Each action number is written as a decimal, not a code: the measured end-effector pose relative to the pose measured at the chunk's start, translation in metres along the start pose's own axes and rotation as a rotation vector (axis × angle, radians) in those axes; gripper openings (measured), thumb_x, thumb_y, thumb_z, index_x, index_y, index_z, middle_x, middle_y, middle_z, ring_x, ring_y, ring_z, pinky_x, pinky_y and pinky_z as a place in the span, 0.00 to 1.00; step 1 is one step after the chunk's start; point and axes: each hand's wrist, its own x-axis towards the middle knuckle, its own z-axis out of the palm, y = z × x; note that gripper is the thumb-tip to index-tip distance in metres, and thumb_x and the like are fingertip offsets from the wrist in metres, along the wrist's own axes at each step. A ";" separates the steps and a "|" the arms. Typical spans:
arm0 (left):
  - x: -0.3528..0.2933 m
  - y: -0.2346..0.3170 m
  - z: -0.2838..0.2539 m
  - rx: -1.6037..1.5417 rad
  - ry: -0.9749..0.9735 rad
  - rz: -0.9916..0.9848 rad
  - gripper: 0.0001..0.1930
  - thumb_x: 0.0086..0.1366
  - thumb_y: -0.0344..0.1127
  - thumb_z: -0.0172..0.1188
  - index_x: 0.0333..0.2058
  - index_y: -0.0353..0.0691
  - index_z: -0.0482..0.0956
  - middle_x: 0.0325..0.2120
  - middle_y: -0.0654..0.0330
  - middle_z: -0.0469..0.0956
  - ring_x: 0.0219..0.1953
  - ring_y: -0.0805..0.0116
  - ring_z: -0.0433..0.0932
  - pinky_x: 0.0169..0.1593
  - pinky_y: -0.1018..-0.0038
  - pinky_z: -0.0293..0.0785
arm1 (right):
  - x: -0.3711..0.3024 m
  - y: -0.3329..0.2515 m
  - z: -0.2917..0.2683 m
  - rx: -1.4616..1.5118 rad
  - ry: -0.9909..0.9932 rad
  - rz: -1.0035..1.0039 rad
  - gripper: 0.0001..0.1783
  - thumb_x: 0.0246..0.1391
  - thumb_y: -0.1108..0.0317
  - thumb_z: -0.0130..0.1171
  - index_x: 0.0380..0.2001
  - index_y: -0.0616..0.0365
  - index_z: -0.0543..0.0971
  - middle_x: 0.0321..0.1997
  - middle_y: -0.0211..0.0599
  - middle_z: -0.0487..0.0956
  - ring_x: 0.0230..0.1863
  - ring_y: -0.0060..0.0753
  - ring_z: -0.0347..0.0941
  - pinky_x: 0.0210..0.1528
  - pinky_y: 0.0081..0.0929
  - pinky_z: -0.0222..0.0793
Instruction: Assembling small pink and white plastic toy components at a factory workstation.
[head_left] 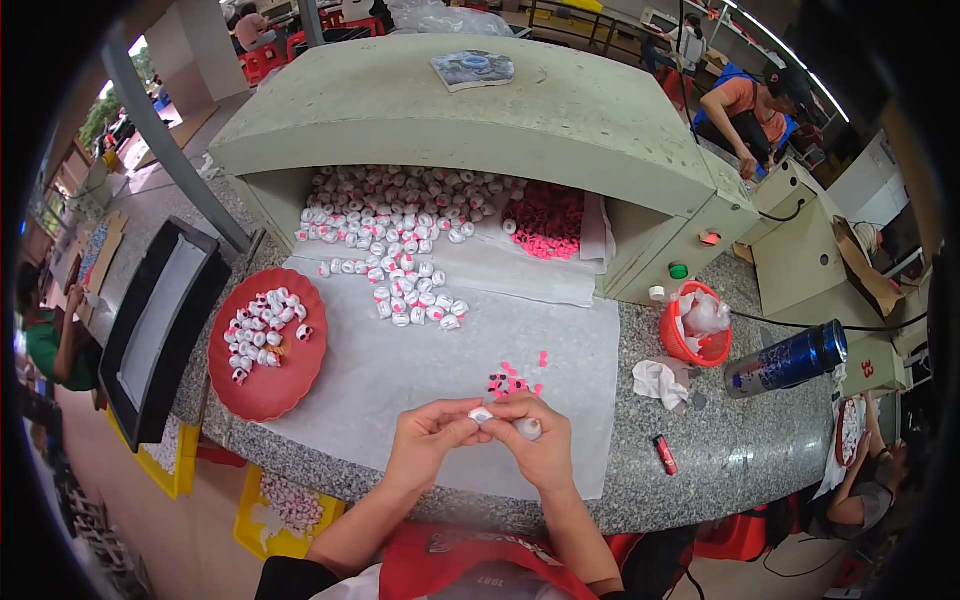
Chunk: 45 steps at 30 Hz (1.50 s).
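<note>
My left hand [432, 437] and my right hand [543, 445] meet above the paper sheet at the front of the bench. Between their fingertips is a small white rounded piece [481, 415], partly covered by the fingers. A white, bottle-like thing with a rounded end [528, 428] also sits in my right hand; most of it is hidden. Just beyond my hands lies a loose cluster of small pink and dark pieces [510, 383]. Farther off, many white rounded pieces with pink spots [410, 300] spread from the sheet into the hooded box.
A grey-green hooded box [440, 130] spans the bench's back, with a pink pile [550, 222] inside. At left are a red scalloped dish [265, 395] and a black tray [150, 340]. An orange basket [697, 325], a blue bottle [790, 360] and a small red tube [665, 455] stand or lie right.
</note>
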 end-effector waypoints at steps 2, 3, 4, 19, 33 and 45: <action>0.001 -0.004 -0.012 0.018 0.062 -0.061 0.10 0.57 0.24 0.54 0.39 0.32 0.74 0.32 0.55 0.77 0.32 0.69 0.77 0.38 0.78 0.75 | 0.004 0.013 0.010 -0.119 0.026 -0.091 0.09 0.40 0.82 0.60 0.29 0.65 0.77 0.35 0.38 0.75 0.34 0.24 0.71 0.34 0.18 0.68; 0.002 -0.003 -0.021 0.101 0.129 0.022 0.10 0.57 0.24 0.54 0.39 0.32 0.74 0.32 0.55 0.77 0.32 0.69 0.77 0.38 0.78 0.74 | 0.004 0.016 0.012 -0.179 0.040 -0.135 0.08 0.40 0.81 0.61 0.28 0.65 0.77 0.34 0.38 0.75 0.33 0.23 0.71 0.33 0.18 0.67; 0.004 0.001 -0.037 0.185 0.194 0.105 0.10 0.56 0.23 0.54 0.39 0.31 0.74 0.31 0.55 0.77 0.33 0.69 0.77 0.38 0.78 0.74 | 0.003 0.017 0.013 -0.179 0.038 -0.135 0.08 0.40 0.81 0.61 0.28 0.65 0.77 0.34 0.38 0.75 0.33 0.23 0.71 0.33 0.18 0.67; 0.120 -0.027 -0.054 1.337 0.238 0.665 0.11 0.49 0.25 0.60 0.34 0.40 0.75 0.35 0.57 0.73 0.33 0.62 0.74 0.34 0.73 0.72 | -0.028 0.013 -0.020 -0.059 0.280 0.168 0.16 0.43 0.81 0.55 0.38 0.59 0.66 0.31 0.32 0.69 0.32 0.21 0.69 0.33 0.19 0.68; 0.010 0.014 0.029 -0.032 -0.151 -0.016 0.16 0.56 0.22 0.55 0.44 0.31 0.71 0.40 0.52 0.74 0.40 0.68 0.76 0.44 0.78 0.73 | -0.051 -0.056 -0.026 -0.265 0.498 -0.242 0.15 0.37 0.76 0.56 0.34 0.65 0.71 0.29 0.40 0.75 0.28 0.27 0.73 0.29 0.20 0.67; 0.002 0.012 0.033 0.240 -0.013 0.356 0.17 0.50 0.16 0.57 0.41 0.30 0.72 0.36 0.54 0.73 0.38 0.66 0.77 0.42 0.76 0.76 | -0.045 -0.064 -0.018 -0.566 0.325 -0.506 0.13 0.34 0.74 0.61 0.29 0.64 0.75 0.24 0.41 0.77 0.21 0.33 0.75 0.23 0.21 0.70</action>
